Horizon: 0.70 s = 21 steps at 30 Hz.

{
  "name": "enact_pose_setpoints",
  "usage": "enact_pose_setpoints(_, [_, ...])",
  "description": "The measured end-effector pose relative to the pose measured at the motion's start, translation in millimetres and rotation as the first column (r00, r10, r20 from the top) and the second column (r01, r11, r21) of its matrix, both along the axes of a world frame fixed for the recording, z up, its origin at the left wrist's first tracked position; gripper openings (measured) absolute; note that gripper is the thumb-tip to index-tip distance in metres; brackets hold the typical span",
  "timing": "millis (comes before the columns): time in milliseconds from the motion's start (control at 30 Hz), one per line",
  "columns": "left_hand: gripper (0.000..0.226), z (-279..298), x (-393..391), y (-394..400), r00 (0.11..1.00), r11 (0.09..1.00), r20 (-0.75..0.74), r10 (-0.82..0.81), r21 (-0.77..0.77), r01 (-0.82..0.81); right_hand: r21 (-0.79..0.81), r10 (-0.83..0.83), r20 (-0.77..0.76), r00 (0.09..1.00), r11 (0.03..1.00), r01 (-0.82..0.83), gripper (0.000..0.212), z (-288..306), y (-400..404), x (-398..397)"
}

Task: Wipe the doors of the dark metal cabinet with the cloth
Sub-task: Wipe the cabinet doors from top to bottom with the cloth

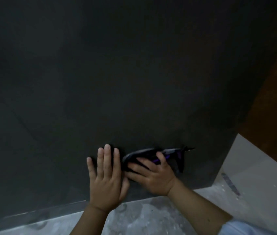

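Nearest the viewer, a pale blue sleeve (pixel 246 227) covers the right arm at the lower right. A speckled grey floor (pixel 151 219) runs beneath both forearms. The right hand (pixel 153 175) presses a dark cloth (pixel 151 154) with purple stripes against the cabinet door (pixel 117 73), low down near its bottom edge; the fingers lie spread over the cloth, thumb raised along its upper side, so it is pushed flat rather than bunched in a fist. A loose tail of cloth hangs just right of this hand. Just left of the cloth, the left hand (pixel 106 177) rests flat on the door, fingers straight and close together, seemingly as a brace. To wipe well here, keep the palm pressure even, sweep in overlapping strokes along the bottom strip, and tuck the dangling tail under so it does not drag on the gritty floor. The bracing hand sits in the cloth's leftward path and would need to shift. Right of the grip stand a pale wall (pixel 246 167) and, above it, a brown wooden surface (pixel 273 99), which crowd strokes toward that edge. The door fills everything beyond, dim and featureless.
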<state>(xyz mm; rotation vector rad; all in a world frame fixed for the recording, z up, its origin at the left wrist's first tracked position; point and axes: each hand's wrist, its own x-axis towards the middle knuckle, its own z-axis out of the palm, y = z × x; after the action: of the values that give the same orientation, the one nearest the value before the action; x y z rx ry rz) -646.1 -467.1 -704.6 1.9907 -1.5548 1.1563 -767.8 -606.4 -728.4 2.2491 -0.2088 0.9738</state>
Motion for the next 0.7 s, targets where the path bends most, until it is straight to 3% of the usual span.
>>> enact_pose_setpoints(67, [0.09, -8.1, -7.6, -0.4, 0.999, 0.996, 0.016, -0.036, 0.078, 0.035, -0.032, -0.028, -0.184, 0.983, 0.999, 0.022, 0.039, -25.1, -9.1, -14.0])
enact_pose_setpoints(167, [0.092, -22.5, -27.2, -3.5, 0.991, 0.978, 0.041, -0.125, 0.175, 0.116, -0.146, -0.107, -0.451, 0.886, 0.988, 0.044, 0.039, -39.5, -23.7, -41.7])
enact_pose_setpoints(267, [0.091, -28.9, -46.3, -17.3, 0.978, 0.96, 0.053, -0.202, 0.21, 0.186, -0.19, -0.127, -0.537, 0.834, 0.981, 0.027, 0.055, -42.2, -51.4, -74.1])
enact_pose_setpoints(433, [0.089, -32.1, -63.3, -39.4, 0.974, 0.947, 0.056, -0.22, 0.25, 0.2, -0.077, -0.172, -0.301, 0.938, 0.985, 0.156, 0.051, -43.8, -91.0, -134.5])
enact_pose_setpoints(567, [0.088, -45.9, -72.5, -47.9, 0.973, 0.926, 0.047, -0.227, 0.319, 0.201, 0.113, -0.304, -0.136, 0.943, 0.941, 0.319, 0.05, -50.5, -99.4, -164.1])
enact_pose_setpoints(700, [0.087, -60.8, -77.2, -49.5, 0.972, 0.904, 0.03, -0.234, 0.374, 0.206, 0.361, -0.387, 0.007, 0.922, 0.861, 0.359, 0.057, -63.6, -75.7, -149.0])
